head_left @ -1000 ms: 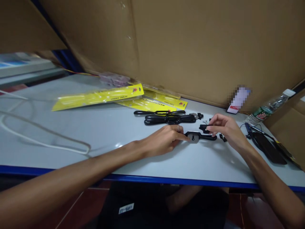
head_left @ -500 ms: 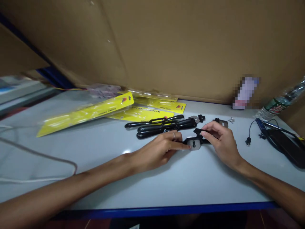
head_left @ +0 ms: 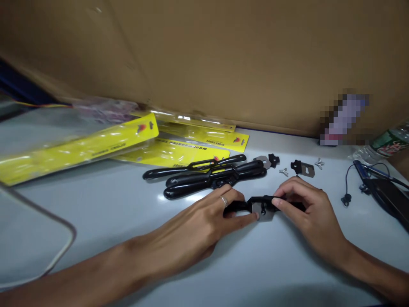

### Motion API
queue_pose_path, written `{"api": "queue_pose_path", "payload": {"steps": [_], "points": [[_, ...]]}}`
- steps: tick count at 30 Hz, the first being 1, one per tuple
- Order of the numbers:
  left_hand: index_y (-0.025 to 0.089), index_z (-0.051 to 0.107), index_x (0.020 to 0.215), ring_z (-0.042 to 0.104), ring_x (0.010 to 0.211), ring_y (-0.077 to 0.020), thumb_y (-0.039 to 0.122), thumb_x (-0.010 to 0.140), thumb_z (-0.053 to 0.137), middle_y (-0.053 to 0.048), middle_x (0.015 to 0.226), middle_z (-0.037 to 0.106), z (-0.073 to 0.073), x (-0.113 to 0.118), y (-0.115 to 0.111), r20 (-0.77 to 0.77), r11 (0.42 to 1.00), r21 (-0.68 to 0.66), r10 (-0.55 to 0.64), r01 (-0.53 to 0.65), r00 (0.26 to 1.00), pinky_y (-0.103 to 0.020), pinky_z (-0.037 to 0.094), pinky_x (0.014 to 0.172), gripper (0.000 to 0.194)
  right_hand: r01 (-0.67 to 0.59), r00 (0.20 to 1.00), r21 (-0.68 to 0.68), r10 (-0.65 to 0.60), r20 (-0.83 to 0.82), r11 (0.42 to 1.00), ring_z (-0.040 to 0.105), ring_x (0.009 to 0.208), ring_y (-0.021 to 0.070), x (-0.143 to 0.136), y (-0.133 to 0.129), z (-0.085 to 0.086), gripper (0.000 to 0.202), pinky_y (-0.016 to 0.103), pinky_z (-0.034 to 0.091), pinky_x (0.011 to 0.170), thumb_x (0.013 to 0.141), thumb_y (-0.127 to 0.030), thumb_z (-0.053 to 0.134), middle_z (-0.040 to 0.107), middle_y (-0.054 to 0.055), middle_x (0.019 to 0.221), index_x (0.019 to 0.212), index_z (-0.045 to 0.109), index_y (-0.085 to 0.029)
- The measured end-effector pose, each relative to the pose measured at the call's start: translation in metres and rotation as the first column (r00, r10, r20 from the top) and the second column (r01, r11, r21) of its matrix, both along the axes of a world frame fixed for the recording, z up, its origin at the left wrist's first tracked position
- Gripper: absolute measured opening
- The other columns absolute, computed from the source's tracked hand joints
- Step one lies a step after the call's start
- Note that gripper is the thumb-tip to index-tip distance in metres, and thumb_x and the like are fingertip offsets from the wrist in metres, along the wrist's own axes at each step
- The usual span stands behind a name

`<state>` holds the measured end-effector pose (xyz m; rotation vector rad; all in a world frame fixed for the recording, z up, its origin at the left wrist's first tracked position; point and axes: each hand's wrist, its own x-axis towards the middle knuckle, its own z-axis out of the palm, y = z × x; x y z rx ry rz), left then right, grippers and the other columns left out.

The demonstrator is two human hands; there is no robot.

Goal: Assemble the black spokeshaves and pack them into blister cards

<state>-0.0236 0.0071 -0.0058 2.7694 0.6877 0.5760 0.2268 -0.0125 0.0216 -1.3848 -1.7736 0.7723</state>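
My left hand (head_left: 209, 219) is closed around the left handle of a black spokeshave (head_left: 238, 207). Its thumb tip presses on the grey metal blade (head_left: 264, 215) that lies against the spokeshave's middle. A small dark screw (head_left: 263, 209) shows in the blade's slot. With thumb and fingertips, my right hand (head_left: 309, 211) pinches a black cap plate (head_left: 269, 198) low over the blade, partly covered by the fingers. The right handle is mostly hidden behind that hand. Further back, several black spokeshaves (head_left: 191, 184) lie in a pile.
Blades with black caps (head_left: 303, 168) and silver wing screws (head_left: 319, 163) lie beyond my right hand. Yellow spokeshave packages (head_left: 128, 135) spread at the back left. A bottle (head_left: 388, 143) and a dark strapped object (head_left: 388, 196) are at the right. A cable (head_left: 68, 226) loops at the left.
The black cap plate has come down from a raised tilt to lie nearly flat over the blade, with my right hand. My view has shifted, so the table's front edge has mostly left the picture.
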Motion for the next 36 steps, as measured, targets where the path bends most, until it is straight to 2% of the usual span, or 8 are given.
{"api": "queue_pose_path", "payload": {"steps": [3, 8, 12, 17, 25, 28, 32, 36], "points": [[0.032, 0.051, 0.147, 0.06, 0.101, -0.0201, -0.007, 0.074, 0.048, -0.007, 0.117, 0.062, 0.002, -0.001, 0.001, 0.027, 1.0, -0.012, -0.016, 0.016, 1.0, -0.029, 0.056, 0.086, 0.083, -0.009, 1.0, 0.007, 0.008, 0.028, 1.0, 0.062, 0.075, 0.0187, 0.001, 0.002, 0.003, 0.01, 0.032, 0.049, 0.067, 0.086, -0.025, 0.067, 0.069, 0.002, 0.079, 0.077, 0.071, -0.024], [0.025, 0.053, 0.146, 0.062, 0.108, -0.0223, -0.005, 0.073, 0.051, -0.008, 0.118, 0.065, 0.008, -0.001, -0.003, 0.011, 1.0, -0.023, -0.005, 0.005, 1.0, -0.035, 0.057, 0.094, 0.078, -0.01, 0.999, 0.005, 0.01, 0.048, 1.0, 0.063, 0.076, 0.019, 0.002, 0.007, 0.006, 0.011, 0.033, 0.049, 0.071, 0.088, -0.026, 0.066, 0.07, 0.002, 0.08, 0.08, 0.072, -0.024], [0.024, 0.058, 0.141, 0.062, 0.11, -0.0235, -0.003, 0.078, 0.052, -0.008, 0.118, 0.067, 0.01, 0.001, -0.004, -0.022, 1.0, -0.003, -0.002, 0.002, 1.0, -0.036, 0.056, 0.097, 0.069, -0.013, 0.997, 0.025, 0.012, 0.073, 1.0, 0.062, 0.075, 0.0178, 0.001, 0.007, 0.005, 0.012, 0.03, 0.048, 0.067, 0.09, -0.024, 0.063, 0.069, 0.001, 0.08, 0.08, 0.071, -0.024], [0.025, 0.057, 0.142, 0.063, 0.109, -0.0211, -0.005, 0.082, 0.048, -0.006, 0.117, 0.069, 0.015, 0.002, -0.004, -0.027, 1.0, -0.016, -0.006, 0.006, 1.0, -0.035, 0.054, 0.101, 0.068, -0.038, 0.995, 0.067, 0.032, 0.096, 0.997, 0.063, 0.073, 0.0171, 0.0, 0.004, 0.0, 0.013, 0.029, 0.048, 0.065, 0.09, -0.021, 0.062, 0.067, 0.0, 0.078, 0.08, 0.069, -0.024], [0.024, 0.059, 0.14, 0.065, 0.108, -0.0219, -0.001, 0.087, 0.05, -0.008, 0.117, 0.07, 0.017, 0.0, -0.003, 0.011, 1.0, -0.003, -0.009, 0.009, 1.0, -0.033, 0.058, 0.095, 0.059, -0.093, 0.989, 0.093, 0.081, 0.124, 0.991, 0.064, 0.074, 0.0179, -0.002, 0.004, -0.001, 0.014, 0.031, 0.049, 0.066, 0.093, -0.021, 0.06, 0.069, 0.0, 0.078, 0.083, 0.069, -0.025], [0.024, 0.058, 0.14, 0.066, 0.106, -0.0224, 0.003, 0.09, 0.051, -0.01, 0.118, 0.07, 0.016, 0.0, -0.004, 0.014, 1.0, -0.008, 0.014, -0.014, 1.0, -0.03, 0.06, 0.087, 0.055, -0.144, 0.983, 0.107, 0.129, 0.131, 0.984, 0.062, 0.076, 0.0187, -0.004, 0.003, -0.002, 0.016, 0.033, 0.048, 0.069, 0.095, -0.02, 0.059, 0.068, 0.002, 0.079, 0.084, 0.069, -0.024], [0.023, 0.064, 0.129, 0.067, 0.097, -0.0207, 0.006, 0.092, 0.051, -0.011, 0.114, 0.07, 0.016, 0.002, -0.005, 0.01, 1.0, 0.003, 0.028, -0.028, 1.0, -0.026, 0.06, 0.076, 0.043, -0.188, 0.976, 0.141, 0.169, 0.139, 0.972, 0.059, 0.08, 0.0187, -0.007, 0.002, -0.004, 0.017, 0.034, 0.047, 0.072, 0.097, -0.016, 0.057, 0.066, 0.002, 0.08, 0.086, 0.069, -0.023], [0.026, 0.062, 0.134, 0.067, 0.098, -0.0203, 0.007, 0.092, 0.053, -0.009, 0.113, 0.07, 0.017, 0.001, -0.005, 0.007, 1.0, -0.017, 0.014, -0.014, 1.0, -0.028, 0.061, 0.081, 0.047, -0.181, 0.974, 0.21, 0.145, 0.176, 0.961, 0.057, 0.081, 0.0179, -0.008, 0.001, -0.007, 0.016, 0.033, 0.045, 0.072, 0.096, -0.014, 0.058, 0.062, 0.002, 0.082, 0.087, 0.069, -0.022]]}}
